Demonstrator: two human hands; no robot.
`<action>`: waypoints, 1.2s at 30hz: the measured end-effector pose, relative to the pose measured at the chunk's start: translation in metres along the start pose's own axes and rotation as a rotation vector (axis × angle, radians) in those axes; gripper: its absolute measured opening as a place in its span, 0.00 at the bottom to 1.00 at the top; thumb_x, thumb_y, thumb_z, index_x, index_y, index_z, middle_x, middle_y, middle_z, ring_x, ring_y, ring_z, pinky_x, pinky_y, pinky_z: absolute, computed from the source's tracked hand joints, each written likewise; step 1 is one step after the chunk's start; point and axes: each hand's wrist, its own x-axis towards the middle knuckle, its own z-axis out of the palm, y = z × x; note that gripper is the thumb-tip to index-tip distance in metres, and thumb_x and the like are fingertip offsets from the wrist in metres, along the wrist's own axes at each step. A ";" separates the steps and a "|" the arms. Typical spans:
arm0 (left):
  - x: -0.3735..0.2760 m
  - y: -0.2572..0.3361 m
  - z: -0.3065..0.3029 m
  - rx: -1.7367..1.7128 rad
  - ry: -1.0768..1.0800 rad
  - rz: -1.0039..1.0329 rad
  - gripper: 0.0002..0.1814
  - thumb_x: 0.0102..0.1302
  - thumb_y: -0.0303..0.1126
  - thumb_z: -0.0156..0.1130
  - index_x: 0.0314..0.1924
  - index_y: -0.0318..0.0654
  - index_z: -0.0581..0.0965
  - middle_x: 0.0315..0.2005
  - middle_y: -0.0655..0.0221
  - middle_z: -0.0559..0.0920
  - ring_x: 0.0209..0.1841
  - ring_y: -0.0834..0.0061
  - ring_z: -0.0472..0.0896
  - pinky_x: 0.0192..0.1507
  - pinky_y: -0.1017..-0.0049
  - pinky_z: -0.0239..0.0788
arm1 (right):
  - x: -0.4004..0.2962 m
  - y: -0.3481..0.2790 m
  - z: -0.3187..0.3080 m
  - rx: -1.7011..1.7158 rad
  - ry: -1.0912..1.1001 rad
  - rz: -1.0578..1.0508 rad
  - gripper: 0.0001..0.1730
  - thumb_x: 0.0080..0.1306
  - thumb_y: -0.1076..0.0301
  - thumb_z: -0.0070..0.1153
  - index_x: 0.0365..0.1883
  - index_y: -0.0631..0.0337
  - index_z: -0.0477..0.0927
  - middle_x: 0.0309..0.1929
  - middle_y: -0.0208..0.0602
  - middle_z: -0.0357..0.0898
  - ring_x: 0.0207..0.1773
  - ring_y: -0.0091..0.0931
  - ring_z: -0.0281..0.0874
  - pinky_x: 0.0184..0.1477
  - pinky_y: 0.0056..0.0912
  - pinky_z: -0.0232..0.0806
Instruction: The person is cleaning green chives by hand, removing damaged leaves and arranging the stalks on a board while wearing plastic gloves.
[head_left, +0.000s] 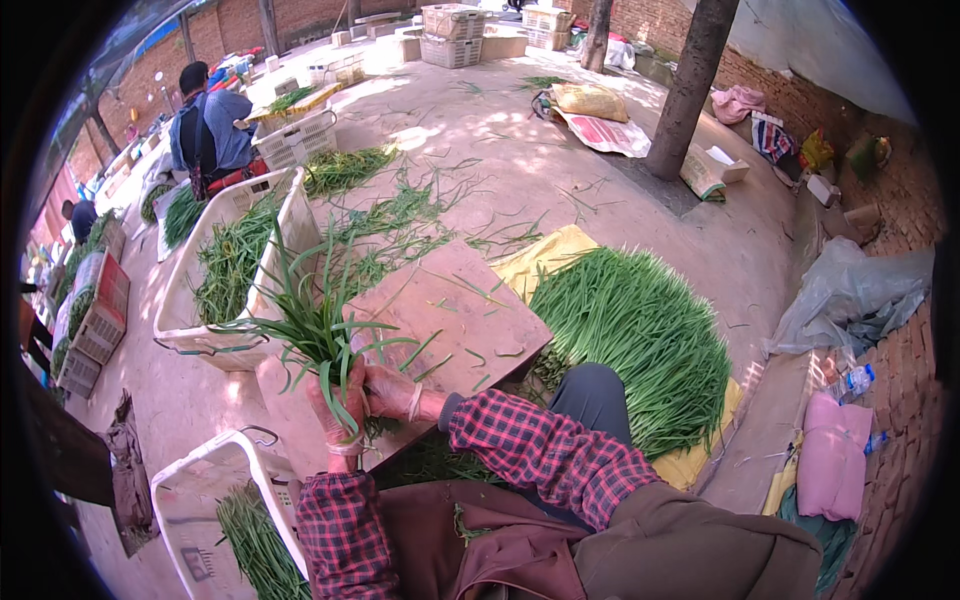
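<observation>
A bunch of green chives (319, 334) stands upright in my hands, its long leaves fanning out at the top. My left hand (331, 409) is wrapped around the lower part of the bunch. From the right, my right hand (388, 391) meets it and also grips the bunch; its fingertips are partly hidden. Pale bands circle both wrists. Under and beyond the hands is a square board (450, 300) with loose cut leaves scattered on it. A big heap of chives (637, 337), neatly aligned, lies right of the board on a yellow sack (551, 251).
A white plastic crate (292, 217) with loose greens stands beyond my left hand. Another crate (169, 480) with chives is at lower left. Trimmings (390, 217) litter the concrete. A person (210, 127) sits farther back. A tree trunk (686, 97) rises at right.
</observation>
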 end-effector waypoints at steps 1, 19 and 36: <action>-0.001 0.009 -0.002 0.054 -0.005 -0.024 0.09 0.60 0.28 0.71 0.37 0.31 0.82 0.27 0.69 0.84 0.29 0.78 0.77 0.33 0.71 0.70 | -0.005 -0.010 -0.006 -0.032 0.000 -0.021 0.21 0.60 0.62 0.60 0.47 0.68 0.77 0.42 0.58 0.81 0.47 0.48 0.79 0.48 0.44 0.69; -0.013 0.030 -0.061 -0.791 -0.059 -0.329 0.09 0.65 0.31 0.62 0.38 0.31 0.80 0.34 0.64 0.82 0.43 0.67 0.82 0.56 0.67 0.71 | -0.124 -0.018 -0.043 0.918 0.199 0.433 0.16 0.71 0.61 0.60 0.49 0.63 0.81 0.40 0.25 0.82 0.41 0.14 0.76 0.45 0.20 0.68; -0.046 -0.001 -0.086 -0.534 -0.052 -0.629 0.12 0.68 0.33 0.59 0.42 0.29 0.75 0.38 0.53 0.84 0.39 0.58 0.85 0.43 0.61 0.81 | -0.121 -0.052 -0.053 0.806 0.253 0.401 0.09 0.70 0.65 0.59 0.36 0.63 0.81 0.30 0.30 0.82 0.30 0.17 0.78 0.35 0.19 0.71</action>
